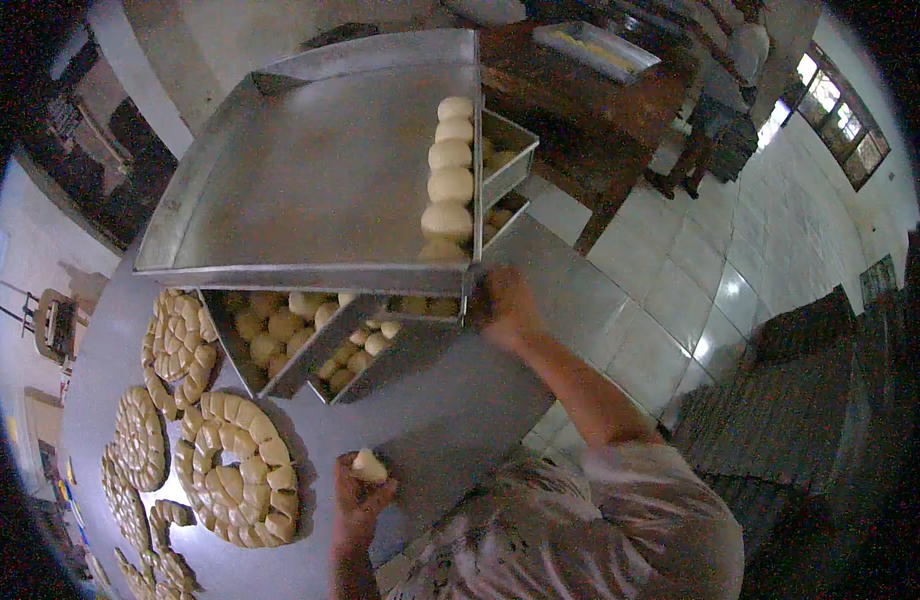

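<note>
A pale piece of dough (369,466) sits in my left hand (358,497), its fingers curled round it above the grey table. Farther off, my right hand (508,308) is closed at the near right corner of a large metal tray (310,160); its fingertips are dark and partly hidden. Along the tray's right wall runs a row of round dough balls (447,185), the nearest one partly covered by the front rim. Left of my left hand, a coil of cut dough pieces (237,468) lies on the table.
Beneath the large tray, smaller metal pans (352,362) of dough balls jut out at angles. More cut dough coils (140,437) lie along the table's left side. Beyond the grey table (430,385) stands a wooden table (580,110) bearing another tray (597,50). Someone's legs (695,150) show beside it.
</note>
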{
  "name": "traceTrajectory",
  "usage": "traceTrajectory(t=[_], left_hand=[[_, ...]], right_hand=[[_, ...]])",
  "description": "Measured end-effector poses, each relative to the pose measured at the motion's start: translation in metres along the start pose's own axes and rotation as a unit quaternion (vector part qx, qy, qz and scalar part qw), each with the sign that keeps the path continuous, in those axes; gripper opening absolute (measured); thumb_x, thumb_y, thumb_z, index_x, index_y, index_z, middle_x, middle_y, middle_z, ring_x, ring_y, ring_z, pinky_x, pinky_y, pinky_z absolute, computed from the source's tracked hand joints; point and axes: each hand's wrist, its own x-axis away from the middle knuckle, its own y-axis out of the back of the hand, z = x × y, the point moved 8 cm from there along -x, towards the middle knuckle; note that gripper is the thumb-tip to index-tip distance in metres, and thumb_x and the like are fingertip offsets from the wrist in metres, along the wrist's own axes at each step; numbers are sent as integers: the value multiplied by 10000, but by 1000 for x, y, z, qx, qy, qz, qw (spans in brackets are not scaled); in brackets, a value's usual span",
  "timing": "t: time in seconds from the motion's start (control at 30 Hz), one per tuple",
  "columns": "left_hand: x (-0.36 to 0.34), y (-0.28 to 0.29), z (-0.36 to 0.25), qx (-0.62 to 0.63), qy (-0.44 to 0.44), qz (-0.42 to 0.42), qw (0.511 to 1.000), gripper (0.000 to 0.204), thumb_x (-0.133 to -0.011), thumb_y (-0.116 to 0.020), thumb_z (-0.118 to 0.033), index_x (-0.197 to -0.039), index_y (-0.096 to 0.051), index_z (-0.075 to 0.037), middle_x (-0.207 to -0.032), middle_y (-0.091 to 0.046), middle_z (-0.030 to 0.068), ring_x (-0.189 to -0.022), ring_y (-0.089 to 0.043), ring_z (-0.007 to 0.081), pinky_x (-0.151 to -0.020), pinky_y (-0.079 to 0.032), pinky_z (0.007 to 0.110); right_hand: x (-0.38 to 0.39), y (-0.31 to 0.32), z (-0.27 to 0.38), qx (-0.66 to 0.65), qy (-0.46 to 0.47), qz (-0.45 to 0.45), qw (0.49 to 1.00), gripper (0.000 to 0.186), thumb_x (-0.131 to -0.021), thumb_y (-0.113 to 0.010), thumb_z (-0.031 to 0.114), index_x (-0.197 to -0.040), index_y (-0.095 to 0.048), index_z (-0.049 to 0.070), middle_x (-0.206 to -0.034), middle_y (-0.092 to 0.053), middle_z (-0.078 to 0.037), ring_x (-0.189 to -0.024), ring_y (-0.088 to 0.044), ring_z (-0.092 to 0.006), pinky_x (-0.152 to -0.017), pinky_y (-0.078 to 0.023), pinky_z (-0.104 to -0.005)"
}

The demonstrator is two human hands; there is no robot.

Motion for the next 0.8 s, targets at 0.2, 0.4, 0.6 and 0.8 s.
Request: traceTrajectory(t=[0.2, 0.4, 0.6, 0.8], left_hand=[[-25, 1, 7, 78, -56, -24, 995, 203, -811, -577, -88, -972, -466, -37, -947, -539, 55, -879, -521, 145, -737, -438, 288], [-31, 3, 15, 89, -71, -104, 988, 184, -803, -597, -48, -851, -427, -99, -771, -461, -13, -711, -445, 85, -643, -390, 241], [-6, 20, 16, 116, -45, -176, 977, 195, -785, -621, -49, -832, -442, -109, -737, -460, -24, -668, -461, 73, -585, -398, 224], [-8, -12, 32, 166, -38, -109, 979, 197, -787, -626, -58, -877, -454, -92, -820, -496, 11, -759, -500, 107, -668, -426, 254]], right_hand=[[13, 44, -55, 116, 195, -161, 960, 196, -678, -588, 140, -815, -544, 7, -922, -518, -199, -922, -465, -379, -854, -380, -452], [51, 37, -39, -71, 193, -29, 978, 352, -689, -601, 116, -1005, -507, -8, -1081, -496, -192, -1020, -459, -377, -892, -393, -427], [-52, 172, -70, -377, 47, -24, 925, 271, -818, -549, 167, -1067, -560, 60, -989, -583, -69, -879, -558, -201, -823, -433, -329], [-207, 264, 56, -117, 284, -130, 943, 343, -794, -576, 188, -1102, -522, 46, -1019, -590, -115, -919, -572, -216, -805, -446, -334]])
